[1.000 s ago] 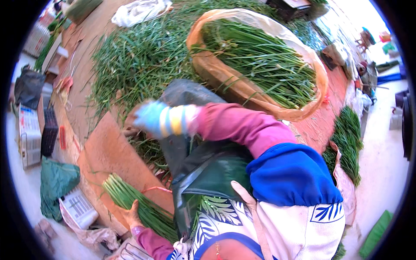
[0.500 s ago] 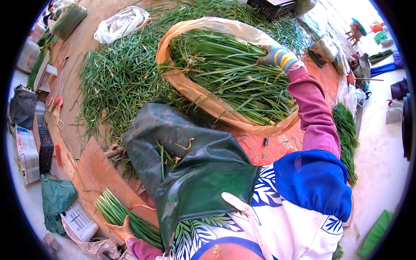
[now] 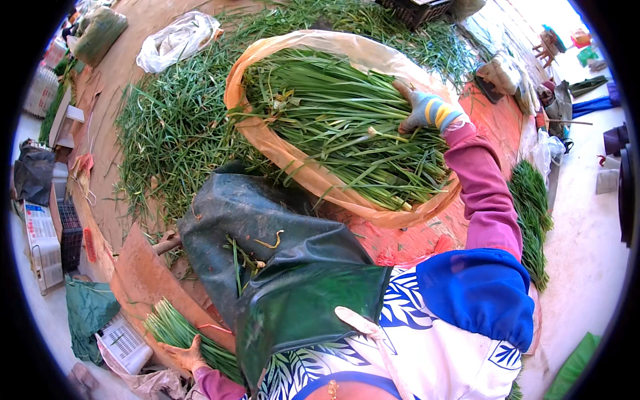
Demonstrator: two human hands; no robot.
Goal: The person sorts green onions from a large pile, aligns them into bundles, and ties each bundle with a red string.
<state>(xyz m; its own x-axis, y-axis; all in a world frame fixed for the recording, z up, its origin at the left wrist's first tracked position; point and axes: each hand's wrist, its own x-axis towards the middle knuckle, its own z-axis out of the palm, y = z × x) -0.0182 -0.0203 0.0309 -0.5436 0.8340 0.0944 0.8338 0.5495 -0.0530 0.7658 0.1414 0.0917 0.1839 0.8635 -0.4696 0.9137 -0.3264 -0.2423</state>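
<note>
A large bundle of garlic chives [image 3: 167,322], pale stalk ends pointing up and left, lies at the lower left. My left hand [image 3: 183,355] wraps round it, the thumb on top and some fingers hidden underneath. Ahead of me, an orange translucent plastic bag [image 3: 303,162] gapes wide, full of long loose chives [image 3: 333,110]. On the right side of that pile rests my right hand [image 3: 425,110], in a grey glove with yellow and blue cuff stripes. Its thumb and fingers are spread apart over the leaves.
A dark green apron [image 3: 293,267] with leaf scraps covers my lap. Cut leaves [image 3: 173,127] heap behind the bag, beside a white plastic bag [image 3: 177,41]. More chives [image 3: 530,223] lie at the right. A brown board [image 3: 143,267] leans near my left hand; crates [image 3: 70,233] stand at left.
My right hand has come a little nearer over the chives, and its fingers have spread. The orange bag sits slightly further left in view. My left hand stays on its bundle.
</note>
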